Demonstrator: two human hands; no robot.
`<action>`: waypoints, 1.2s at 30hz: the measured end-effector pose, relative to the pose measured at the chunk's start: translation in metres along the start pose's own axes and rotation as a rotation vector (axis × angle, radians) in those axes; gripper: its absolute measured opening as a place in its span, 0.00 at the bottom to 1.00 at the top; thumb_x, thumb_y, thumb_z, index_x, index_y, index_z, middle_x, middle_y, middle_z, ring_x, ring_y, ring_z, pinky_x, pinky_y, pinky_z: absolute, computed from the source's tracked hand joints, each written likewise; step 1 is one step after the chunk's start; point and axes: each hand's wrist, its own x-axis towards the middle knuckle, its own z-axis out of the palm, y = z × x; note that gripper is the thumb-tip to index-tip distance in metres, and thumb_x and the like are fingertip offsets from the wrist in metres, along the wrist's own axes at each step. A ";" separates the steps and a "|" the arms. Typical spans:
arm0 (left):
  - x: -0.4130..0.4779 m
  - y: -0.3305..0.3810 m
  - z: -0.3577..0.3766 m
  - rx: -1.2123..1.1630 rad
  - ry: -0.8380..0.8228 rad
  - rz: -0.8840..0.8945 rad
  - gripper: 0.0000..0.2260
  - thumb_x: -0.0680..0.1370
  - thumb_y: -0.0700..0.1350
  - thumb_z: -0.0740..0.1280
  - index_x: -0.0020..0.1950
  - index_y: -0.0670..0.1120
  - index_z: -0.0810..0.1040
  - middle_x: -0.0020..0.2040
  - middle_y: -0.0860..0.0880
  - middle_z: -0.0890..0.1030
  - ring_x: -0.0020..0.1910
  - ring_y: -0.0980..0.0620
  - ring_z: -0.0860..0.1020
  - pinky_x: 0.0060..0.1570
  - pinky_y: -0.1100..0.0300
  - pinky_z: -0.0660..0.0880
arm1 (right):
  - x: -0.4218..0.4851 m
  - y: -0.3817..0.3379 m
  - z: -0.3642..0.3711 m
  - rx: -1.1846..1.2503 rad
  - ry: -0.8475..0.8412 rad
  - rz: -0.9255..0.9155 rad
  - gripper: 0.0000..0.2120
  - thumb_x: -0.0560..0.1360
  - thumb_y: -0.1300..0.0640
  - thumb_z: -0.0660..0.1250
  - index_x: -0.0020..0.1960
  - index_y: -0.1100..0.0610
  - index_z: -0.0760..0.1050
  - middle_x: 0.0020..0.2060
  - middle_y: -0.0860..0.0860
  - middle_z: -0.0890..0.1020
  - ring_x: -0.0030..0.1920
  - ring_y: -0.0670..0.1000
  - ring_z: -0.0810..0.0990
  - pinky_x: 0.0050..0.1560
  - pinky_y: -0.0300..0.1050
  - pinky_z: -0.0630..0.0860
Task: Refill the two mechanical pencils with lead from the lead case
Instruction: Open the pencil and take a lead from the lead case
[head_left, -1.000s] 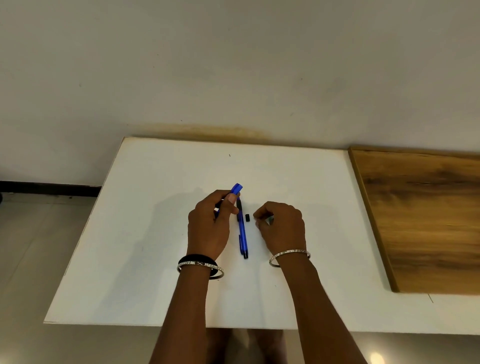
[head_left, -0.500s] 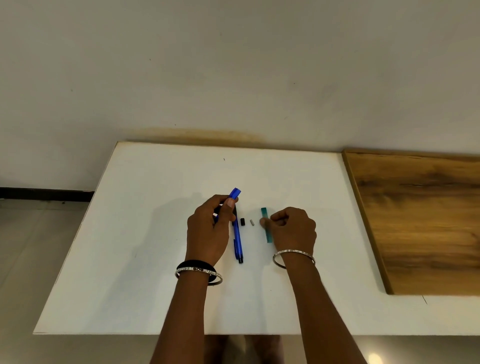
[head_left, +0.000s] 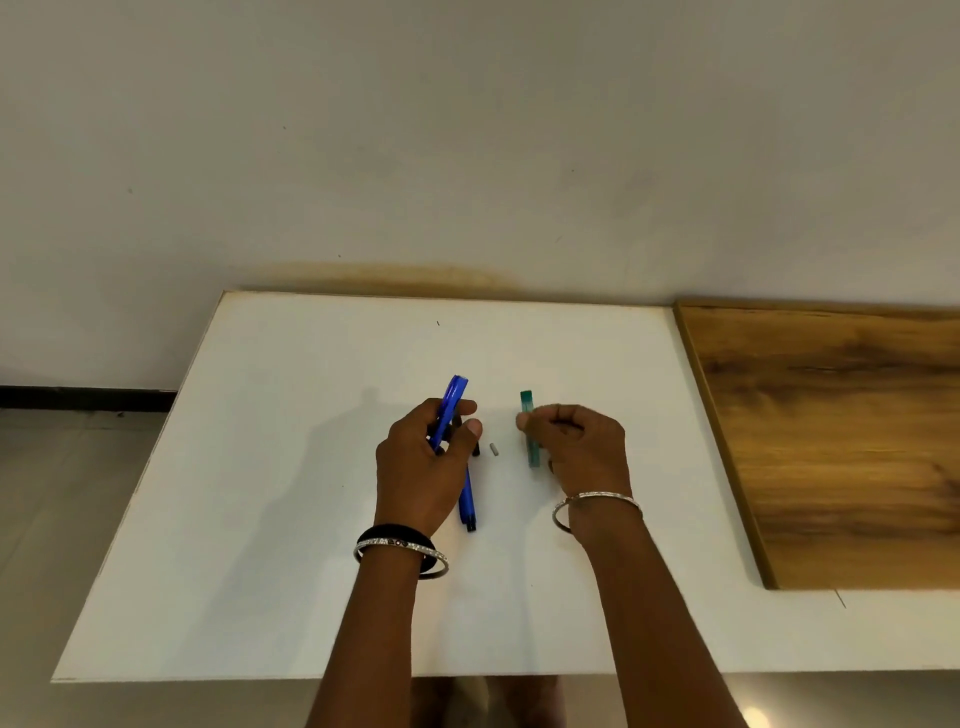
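Tilted blue pencil (head_left: 453, 400), flat 2nd pencil (head_left: 467, 499), teal lead case (head_left: 527, 404)

The lower pencil (head_left: 467, 501) is half hidden.

Left hand (head_left: 421, 467) grips pencil (head_left: 453, 402); right hand (head_left: 582, 452) pinches lead case (head_left: 527, 402).

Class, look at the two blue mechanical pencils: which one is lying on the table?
The lower pencil, flat on the white table beside the left hand; the other pencil is gripped in that hand.
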 end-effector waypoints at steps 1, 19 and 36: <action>-0.001 0.002 0.001 -0.024 -0.010 -0.014 0.07 0.75 0.48 0.70 0.53 0.53 0.81 0.43 0.55 0.81 0.40 0.61 0.78 0.36 0.77 0.70 | -0.001 -0.003 -0.001 0.126 -0.044 -0.005 0.09 0.67 0.57 0.79 0.45 0.53 0.82 0.35 0.49 0.86 0.36 0.46 0.82 0.35 0.37 0.75; -0.015 0.012 0.013 -0.043 -0.174 0.073 0.11 0.73 0.56 0.69 0.52 0.53 0.79 0.34 0.56 0.83 0.36 0.63 0.80 0.40 0.78 0.71 | -0.015 -0.012 -0.006 0.394 -0.223 -0.157 0.05 0.75 0.62 0.70 0.47 0.65 0.82 0.41 0.60 0.85 0.43 0.57 0.86 0.41 0.44 0.81; -0.025 0.022 0.028 -0.062 -0.097 0.078 0.04 0.76 0.52 0.68 0.42 0.61 0.79 0.40 0.55 0.86 0.28 0.61 0.73 0.36 0.60 0.71 | 0.002 0.010 -0.045 -0.267 0.143 -0.196 0.07 0.72 0.53 0.74 0.41 0.56 0.83 0.36 0.54 0.86 0.30 0.50 0.83 0.37 0.42 0.81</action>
